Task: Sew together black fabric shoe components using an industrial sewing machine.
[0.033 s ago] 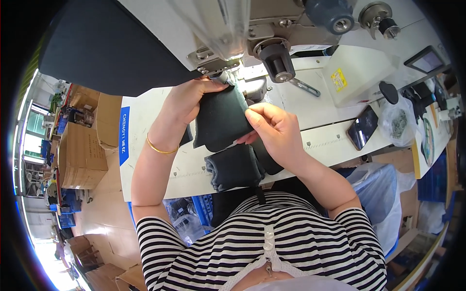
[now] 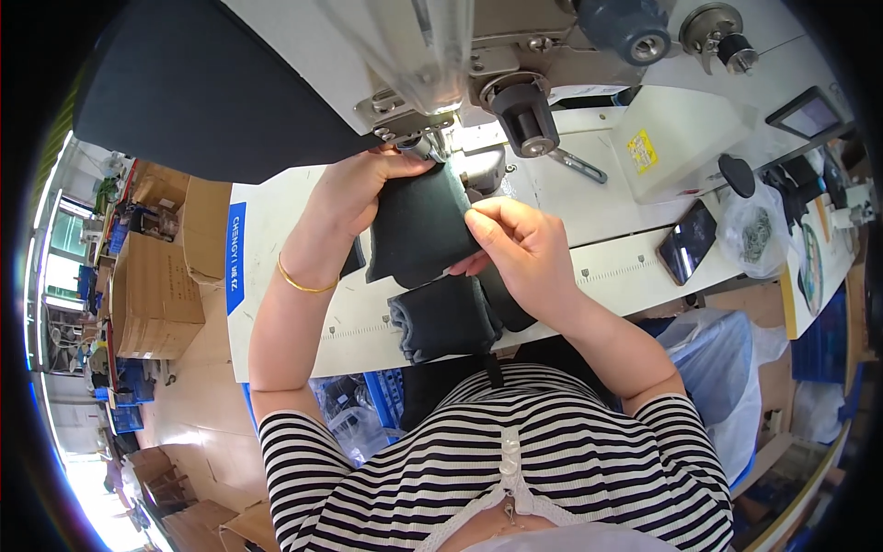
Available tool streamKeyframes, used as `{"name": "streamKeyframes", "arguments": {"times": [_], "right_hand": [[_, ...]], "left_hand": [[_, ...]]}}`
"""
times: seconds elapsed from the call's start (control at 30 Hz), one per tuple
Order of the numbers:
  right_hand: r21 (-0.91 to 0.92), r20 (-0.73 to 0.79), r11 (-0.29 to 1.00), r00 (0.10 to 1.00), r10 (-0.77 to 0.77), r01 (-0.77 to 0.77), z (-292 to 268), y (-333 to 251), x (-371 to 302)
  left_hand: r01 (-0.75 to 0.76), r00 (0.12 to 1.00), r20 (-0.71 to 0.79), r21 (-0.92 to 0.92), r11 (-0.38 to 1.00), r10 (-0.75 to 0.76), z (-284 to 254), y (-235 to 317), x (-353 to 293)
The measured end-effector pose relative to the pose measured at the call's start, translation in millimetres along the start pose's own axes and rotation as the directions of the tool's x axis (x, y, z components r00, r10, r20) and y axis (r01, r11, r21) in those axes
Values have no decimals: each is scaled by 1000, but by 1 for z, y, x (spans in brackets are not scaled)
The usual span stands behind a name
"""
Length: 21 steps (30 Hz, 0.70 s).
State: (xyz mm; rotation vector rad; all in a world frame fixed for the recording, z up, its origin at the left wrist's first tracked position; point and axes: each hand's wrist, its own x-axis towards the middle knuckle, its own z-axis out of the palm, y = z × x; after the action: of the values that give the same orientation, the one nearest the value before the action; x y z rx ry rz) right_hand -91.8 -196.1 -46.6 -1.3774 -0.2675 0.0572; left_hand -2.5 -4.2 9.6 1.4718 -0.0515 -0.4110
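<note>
The step in hand looks like feeding the dark cloth (image 2: 418, 225) along its edge through the sewing machine (image 2: 322, 55); the cloth's top end lies at the foot (image 2: 432, 147), its body slanting back toward the person over the white table (image 2: 285, 230). The left hand (image 2: 348, 195) pinches the upper left corner, fingertips just beside the foot, while the right hand (image 2: 529, 248) grips the right edge between thumb and fingers. The next move seems to call for an even, flat edge and fingertips clear of the needle area. A folded bundle (image 2: 446, 319) sits at the table's near edge, just below the cloth, and could snag it; whether they touch, I cannot tell. The phone (image 2: 688, 242) and clear bag (image 2: 756, 230) lie well apart to the right, out of the way.
</note>
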Motion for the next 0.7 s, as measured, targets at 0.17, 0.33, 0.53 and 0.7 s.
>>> {"name": "streamKeyframes", "arguments": {"times": [0.17,0.33,0.53,0.7], "right_hand": [[8,-26,1000,999,18,-18,1,3,-7],[7,-8,1000,1000,22,-22,1,2,-12],[8,-13,1000,1000,27,-27,1,3,-11],[-16,-9,1000,1000,11,-11,1,5,-9]], "left_hand": [[21,999,-34,113,993,-17,-6,-6,2],[-57,998,18,200,978,54,-10,-5,-2],[-61,998,25,169,984,58,-7,-5,-1],[-12,1000,-21,177,984,16,-14,-8,4]]}}
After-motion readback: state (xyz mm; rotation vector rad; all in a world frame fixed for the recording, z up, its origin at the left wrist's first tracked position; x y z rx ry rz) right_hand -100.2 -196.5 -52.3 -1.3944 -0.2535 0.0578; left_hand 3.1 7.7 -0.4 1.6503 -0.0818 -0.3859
